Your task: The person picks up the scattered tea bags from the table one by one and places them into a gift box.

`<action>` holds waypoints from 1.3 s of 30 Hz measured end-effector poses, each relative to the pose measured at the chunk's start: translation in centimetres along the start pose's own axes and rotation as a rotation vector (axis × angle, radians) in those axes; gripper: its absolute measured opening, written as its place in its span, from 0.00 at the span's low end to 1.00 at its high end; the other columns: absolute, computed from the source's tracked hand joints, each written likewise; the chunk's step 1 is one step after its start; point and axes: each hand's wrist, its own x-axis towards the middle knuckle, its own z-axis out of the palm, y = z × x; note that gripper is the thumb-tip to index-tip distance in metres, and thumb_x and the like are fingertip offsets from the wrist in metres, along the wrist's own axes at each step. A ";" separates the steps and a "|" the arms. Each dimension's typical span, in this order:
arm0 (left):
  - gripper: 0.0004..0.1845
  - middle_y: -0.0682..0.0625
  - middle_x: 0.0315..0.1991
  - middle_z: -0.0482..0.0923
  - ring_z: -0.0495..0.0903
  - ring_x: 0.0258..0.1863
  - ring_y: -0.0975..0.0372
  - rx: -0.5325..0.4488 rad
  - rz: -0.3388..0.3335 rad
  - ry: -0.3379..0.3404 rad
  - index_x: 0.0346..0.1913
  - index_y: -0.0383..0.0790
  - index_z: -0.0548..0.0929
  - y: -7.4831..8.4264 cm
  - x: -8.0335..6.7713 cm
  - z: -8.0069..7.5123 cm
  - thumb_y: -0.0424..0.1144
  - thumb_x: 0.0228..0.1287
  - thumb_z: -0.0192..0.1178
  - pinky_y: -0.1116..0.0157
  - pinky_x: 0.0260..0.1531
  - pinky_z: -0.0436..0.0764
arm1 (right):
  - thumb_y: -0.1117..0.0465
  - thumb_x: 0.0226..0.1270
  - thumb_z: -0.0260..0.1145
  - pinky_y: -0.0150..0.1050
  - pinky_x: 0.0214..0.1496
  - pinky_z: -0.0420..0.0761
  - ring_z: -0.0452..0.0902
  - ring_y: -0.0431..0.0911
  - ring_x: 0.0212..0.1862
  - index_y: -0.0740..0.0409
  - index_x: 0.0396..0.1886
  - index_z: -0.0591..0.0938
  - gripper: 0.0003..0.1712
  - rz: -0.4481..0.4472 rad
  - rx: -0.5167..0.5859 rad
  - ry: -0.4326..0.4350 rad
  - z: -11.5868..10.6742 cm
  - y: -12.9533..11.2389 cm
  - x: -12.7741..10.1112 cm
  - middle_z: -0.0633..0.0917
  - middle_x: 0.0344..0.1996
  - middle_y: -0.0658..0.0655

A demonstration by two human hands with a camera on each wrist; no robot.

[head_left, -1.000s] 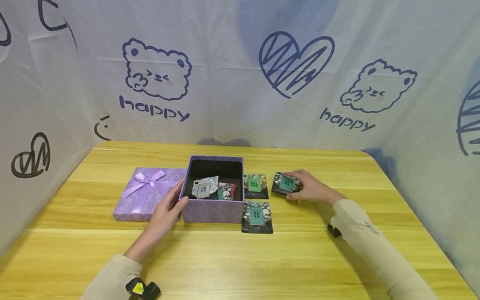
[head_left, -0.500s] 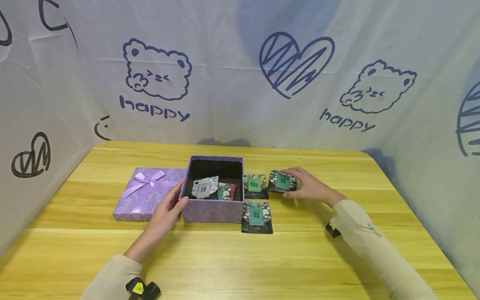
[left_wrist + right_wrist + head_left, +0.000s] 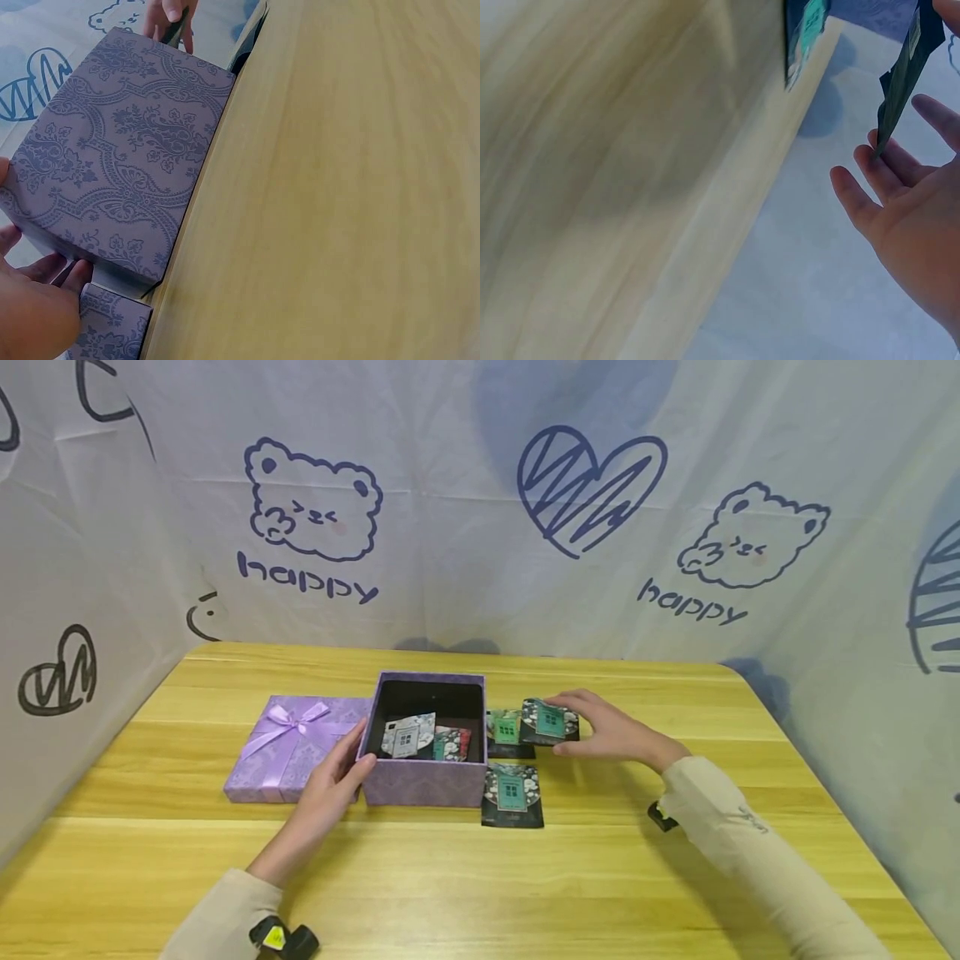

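Head view shows the person's right hand (image 3: 609,732) holding a dark sachet (image 3: 550,721) with a teal label, thumb on the near edge and fingers (image 3: 567,698) curled over the far edge, lifted just off the surface and overlapping a second sachet (image 3: 504,729) that lies flat beside the box. In the right wrist view the same held sachet (image 3: 904,71) stands on edge against the fingertips (image 3: 869,161), the fingers there only loosely bent, and a flat sachet (image 3: 804,34) shows at the top of the frame.

The left hand (image 3: 327,792) rests against the left wall of the open purple box (image 3: 424,780), fingers nearly straight, thumb at the rim, pressing rather than clasping. From the left wrist view the patterned side of the box (image 3: 120,157) fills the frame with the left hand (image 3: 34,315) touching its lower corner.

Inside the box lie a pale sachet (image 3: 407,735) and a darker one (image 3: 452,742) partly under it. A third sachet (image 3: 512,793) lies flat just beside the box's near right corner. The lid (image 3: 288,746), purple with a ribbon bow, sits touching the box on its left.

All of it rests on a yellow wood-grain surface (image 3: 480,877). A white cloth backdrop (image 3: 465,502) printed with bears, hearts and the word "happy" hangs around it on three sides.
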 end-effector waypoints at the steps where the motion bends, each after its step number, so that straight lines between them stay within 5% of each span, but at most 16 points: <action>1: 0.31 0.36 0.72 0.54 0.57 0.70 0.48 0.000 -0.001 0.000 0.76 0.43 0.54 0.0 0.0 0.0 0.43 0.76 0.50 0.80 0.47 0.68 | 0.50 0.59 0.70 0.66 0.63 0.60 0.58 0.64 0.68 0.57 0.72 0.66 0.43 -0.010 0.001 -0.004 0.0 -0.2 0.1 0.62 0.69 0.68; 14: 0.32 0.35 0.72 0.54 0.57 0.70 0.46 -0.015 0.000 -0.004 0.76 0.42 0.53 0.0 0.0 0.0 0.42 0.76 0.50 0.81 0.49 0.66 | 0.51 0.60 0.71 0.65 0.64 0.60 0.57 0.61 0.69 0.55 0.72 0.66 0.42 -0.080 0.016 -0.034 -0.4 -2.6 0.2 0.62 0.70 0.65; 21: 0.31 0.35 0.72 0.55 0.59 0.69 0.46 0.001 0.005 0.001 0.76 0.41 0.54 0.2 0.0 0.0 0.41 0.76 0.50 0.74 0.42 0.72 | 0.46 0.60 0.70 0.65 0.64 0.59 0.55 0.60 0.70 0.52 0.73 0.65 0.44 -0.102 -0.013 -0.044 -0.9 -4.0 0.4 0.61 0.71 0.63; 31: 0.31 0.36 0.72 0.54 0.57 0.70 0.48 -0.001 0.009 0.004 0.76 0.42 0.54 0.1 0.1 0.0 0.42 0.76 0.50 0.80 0.47 0.68 | 0.48 0.61 0.69 0.62 0.65 0.60 0.55 0.59 0.70 0.54 0.73 0.64 0.43 -0.108 0.005 -0.059 -0.3 -5.6 0.5 0.61 0.70 0.63; 39: 0.31 0.35 0.71 0.56 0.61 0.66 0.46 0.001 0.010 0.007 0.76 0.41 0.55 0.0 0.1 0.0 0.40 0.75 0.50 0.71 0.38 0.73 | 0.48 0.59 0.70 0.63 0.65 0.59 0.54 0.59 0.70 0.54 0.73 0.65 0.44 -0.103 0.025 -0.039 -0.5 -6.3 0.9 0.60 0.71 0.64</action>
